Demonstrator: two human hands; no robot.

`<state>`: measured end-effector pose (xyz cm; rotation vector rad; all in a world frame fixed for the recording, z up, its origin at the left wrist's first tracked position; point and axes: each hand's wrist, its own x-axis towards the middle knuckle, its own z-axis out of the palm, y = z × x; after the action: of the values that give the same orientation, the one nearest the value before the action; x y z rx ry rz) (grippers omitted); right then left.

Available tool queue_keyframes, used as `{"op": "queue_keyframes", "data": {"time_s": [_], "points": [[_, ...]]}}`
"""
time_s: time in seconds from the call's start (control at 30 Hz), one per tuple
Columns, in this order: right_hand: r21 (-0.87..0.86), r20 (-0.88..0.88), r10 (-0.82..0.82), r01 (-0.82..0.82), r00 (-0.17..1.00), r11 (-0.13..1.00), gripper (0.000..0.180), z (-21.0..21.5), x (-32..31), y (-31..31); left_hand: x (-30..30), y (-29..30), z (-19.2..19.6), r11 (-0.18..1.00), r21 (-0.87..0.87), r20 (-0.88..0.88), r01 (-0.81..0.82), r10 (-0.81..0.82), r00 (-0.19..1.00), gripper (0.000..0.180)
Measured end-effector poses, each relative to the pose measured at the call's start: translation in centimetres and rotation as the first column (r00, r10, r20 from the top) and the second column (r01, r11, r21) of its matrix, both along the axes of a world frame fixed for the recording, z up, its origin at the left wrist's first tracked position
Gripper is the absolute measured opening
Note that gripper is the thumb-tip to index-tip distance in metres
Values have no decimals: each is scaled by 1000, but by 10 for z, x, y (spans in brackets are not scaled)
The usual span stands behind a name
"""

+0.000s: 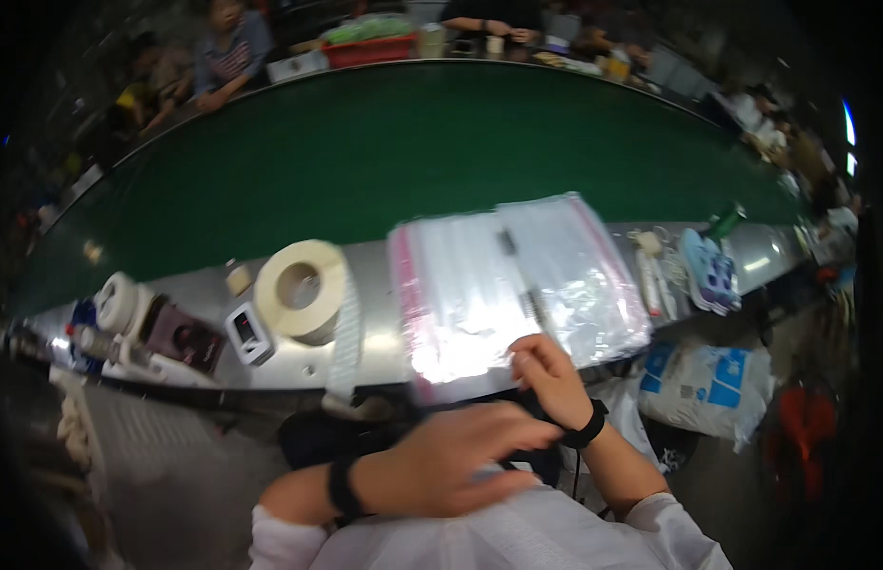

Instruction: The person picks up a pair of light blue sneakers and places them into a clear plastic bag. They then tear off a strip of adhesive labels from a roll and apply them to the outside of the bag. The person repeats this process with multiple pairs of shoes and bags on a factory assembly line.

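Two side-by-side stacks of clear plastic bags (460, 285) with pink edge strips lie on the metal ledge before me. A thin dark strip (509, 243) shows along the seam between them; its kind is unclear. At the bags' near edge is my right hand (552, 382), its fingers curled in; whether anything is inside them is hidden. My left hand (455, 458), smeared by motion, is held over my lap, fingers stretched toward the right wrist and thumb apart, with nothing visible in it. Black bands circle both wrists.
A label roll (275, 285) with its strip hanging down stands left of the bags, beside a small white device (248, 334) and a dark box (183, 337). Rightward lie a blue-and-purple packet (712, 273) and a white sack (698, 389). People sit beyond the green belt (365, 142).
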<state>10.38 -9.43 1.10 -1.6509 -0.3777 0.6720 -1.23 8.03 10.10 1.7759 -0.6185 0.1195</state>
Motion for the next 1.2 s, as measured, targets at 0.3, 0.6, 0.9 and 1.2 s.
{"op": "queue_keyframes", "data": {"time_s": [0.3, 0.6, 0.9, 1.2], "points": [[593, -527, 849, -701, 34, 396, 48, -37, -54, 147, 7, -78, 12, 972, 161, 531, 168, -229, 816, 23], [655, -374, 927, -712, -15, 253, 30, -54, -89, 157, 3, -98, 5, 980, 196, 662, -32, -108, 741, 22], [724, -417, 908, -590, 40, 358, 17, -71, -93, 150, 10, -94, 5, 928, 294, 813, -228, -118, 570, 17], [758, -354, 934, -600, -48, 256, 13, -66, -81, 146, 8, -81, 7, 896, 270, 880, -353, -80, 469, 17]]}}
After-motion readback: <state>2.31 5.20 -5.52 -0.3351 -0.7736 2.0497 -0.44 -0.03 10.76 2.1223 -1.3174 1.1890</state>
